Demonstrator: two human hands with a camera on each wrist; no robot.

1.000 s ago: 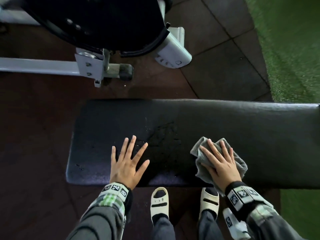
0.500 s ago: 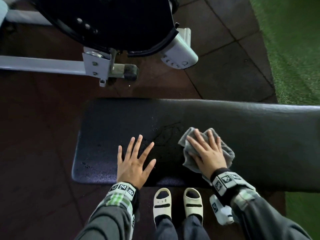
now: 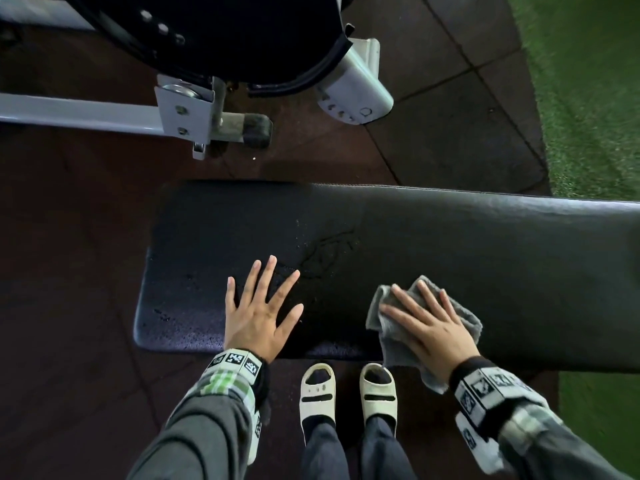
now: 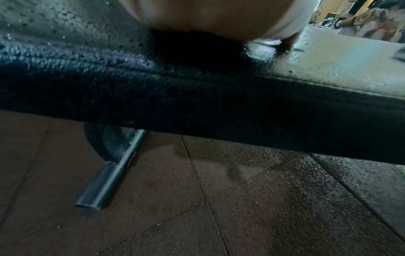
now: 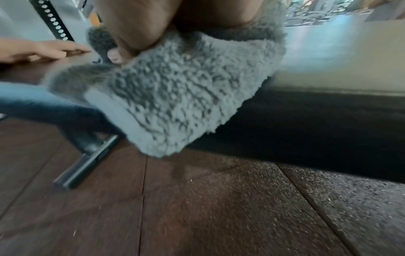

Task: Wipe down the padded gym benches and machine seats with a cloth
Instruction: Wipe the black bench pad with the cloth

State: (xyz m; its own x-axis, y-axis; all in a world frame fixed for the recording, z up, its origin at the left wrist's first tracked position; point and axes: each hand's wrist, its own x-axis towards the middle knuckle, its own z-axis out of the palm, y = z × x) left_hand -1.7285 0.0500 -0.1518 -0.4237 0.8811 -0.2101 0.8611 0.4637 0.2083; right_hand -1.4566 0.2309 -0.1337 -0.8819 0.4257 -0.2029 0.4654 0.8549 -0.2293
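Note:
A long black padded bench (image 3: 450,244) runs across the head view, with wet droplets on its left part. My left hand (image 3: 263,313) lies flat on it near the left end, fingers spread and holding nothing. The left wrist view shows that palm (image 4: 219,13) resting on the beaded pad (image 4: 197,97). My right hand (image 3: 429,327) presses a fluffy grey cloth (image 3: 394,344) onto the bench near its front edge with its fingers straight. A corner of the cloth (image 5: 175,95) hangs over the bench's front side (image 5: 306,112), under my right hand (image 5: 136,26).
Behind the bench stands a machine with a white steel frame (image 3: 86,114) and a large black pad (image 3: 242,36). Green turf (image 3: 588,98) borders the dark rubber floor tiles (image 3: 450,133) at the right. My feet in white sandals (image 3: 317,393) stand at the bench's front. A steel foot tube (image 4: 105,181) lies underneath.
My right hand slid the cloth left across the bench, then back to the right and nearer the front edge, where the cloth now overhangs. The left hand stayed flat in place.

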